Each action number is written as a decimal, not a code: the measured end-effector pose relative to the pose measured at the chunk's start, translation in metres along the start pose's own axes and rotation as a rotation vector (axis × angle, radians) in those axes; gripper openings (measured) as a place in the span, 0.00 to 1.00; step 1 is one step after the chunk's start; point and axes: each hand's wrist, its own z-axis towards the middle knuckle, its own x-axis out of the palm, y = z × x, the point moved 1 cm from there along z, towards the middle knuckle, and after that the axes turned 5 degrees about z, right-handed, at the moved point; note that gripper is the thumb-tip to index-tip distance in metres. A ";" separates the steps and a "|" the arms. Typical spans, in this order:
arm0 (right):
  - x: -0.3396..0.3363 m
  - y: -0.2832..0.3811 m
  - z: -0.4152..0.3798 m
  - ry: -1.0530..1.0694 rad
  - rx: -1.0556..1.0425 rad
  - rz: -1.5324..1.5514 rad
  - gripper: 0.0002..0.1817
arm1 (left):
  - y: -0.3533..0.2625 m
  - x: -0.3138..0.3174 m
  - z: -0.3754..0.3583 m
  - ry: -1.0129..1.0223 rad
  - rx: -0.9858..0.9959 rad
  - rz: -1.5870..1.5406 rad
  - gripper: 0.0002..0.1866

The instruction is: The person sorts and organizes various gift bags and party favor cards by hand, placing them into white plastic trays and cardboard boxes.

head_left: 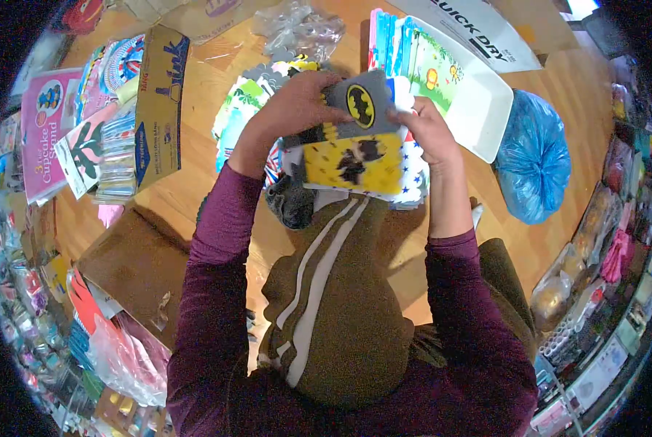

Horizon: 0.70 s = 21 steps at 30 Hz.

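My left hand (304, 105) is closed on the upper left of a flat Batman-printed card (351, 153), grey with a bat logo at the top and yellow with a dark figure below. On the other side my right hand (431, 131) pinches its right edge, thumb on top. White star-printed card (415, 171) shows behind it near the right hand. To the left, partly under my left forearm, a pile of colourful printed cutouts (231, 109) lies on the floor. A dark plastic bundle (289, 202) sits just below the cards, close to my knee.
A white tray (495, 138) holds printed packs at the upper right, beside a knotted blue plastic bag (533, 156). At left stands a cardboard box (163, 109) of packaged party goods, with a brown carton (133, 258) nearer me. Clear plastic (300, 29) lies at the back.
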 end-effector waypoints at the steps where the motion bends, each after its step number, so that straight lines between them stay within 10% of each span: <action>1: 0.004 0.009 0.003 -0.123 -0.011 0.069 0.14 | 0.017 0.015 0.007 0.051 -0.068 -0.236 0.28; 7: -0.029 -0.006 -0.004 -0.102 -0.210 0.422 0.38 | 0.031 0.051 -0.026 -0.225 -0.314 -1.073 0.16; 12: 0.011 -0.033 -0.028 -0.315 -0.195 0.574 0.35 | 0.013 0.066 -0.034 -0.362 -0.510 -1.383 0.19; 15: 0.043 -0.019 -0.020 -0.526 -0.288 0.231 0.27 | 0.030 0.103 -0.019 -0.320 -0.259 -1.335 0.22; 21: 0.041 0.018 -0.012 -0.285 -0.356 -0.159 0.26 | 0.017 0.104 -0.024 -0.212 -0.267 -1.773 0.21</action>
